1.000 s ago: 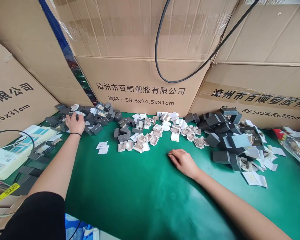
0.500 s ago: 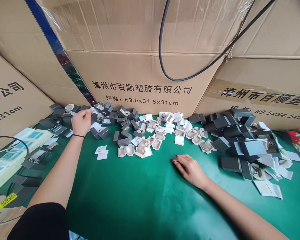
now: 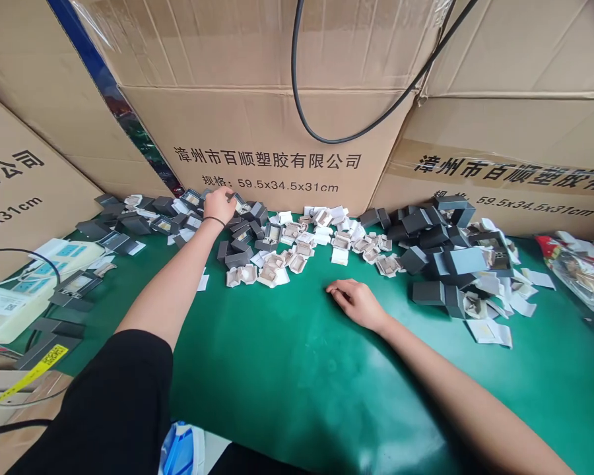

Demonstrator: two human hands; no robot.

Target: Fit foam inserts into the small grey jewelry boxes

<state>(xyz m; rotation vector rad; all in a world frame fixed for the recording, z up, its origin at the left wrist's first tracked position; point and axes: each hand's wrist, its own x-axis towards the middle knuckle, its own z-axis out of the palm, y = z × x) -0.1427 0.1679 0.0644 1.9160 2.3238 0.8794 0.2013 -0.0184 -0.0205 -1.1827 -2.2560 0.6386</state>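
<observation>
My left hand (image 3: 220, 204) is stretched to the back of the table, its fingers pinched at the edge of a small dark grey box (image 3: 239, 202). Part of the grip is hidden behind the hand. Around it lie several more dark grey boxes (image 3: 237, 257), some standing open with pale inserts. My right hand (image 3: 355, 302) rests on the green table (image 3: 277, 356), fingers curled in, with nothing visible in them. Just beyond it are scattered beige moulded inserts (image 3: 297, 262) and white paper slips (image 3: 340, 256).
At the right is a heap of dark grey boxes (image 3: 430, 264), with a plastic bag (image 3: 581, 270) farther right. A white power strip (image 3: 30, 290) lies at the left. Large cardboard cartons (image 3: 267, 125) wall the back, and a black cable (image 3: 297, 79) hangs before them.
My left hand has moved right and farther back, from above the left boxes to a box near the middle carton. My right hand stays resting on the table. The view has shifted slightly.
</observation>
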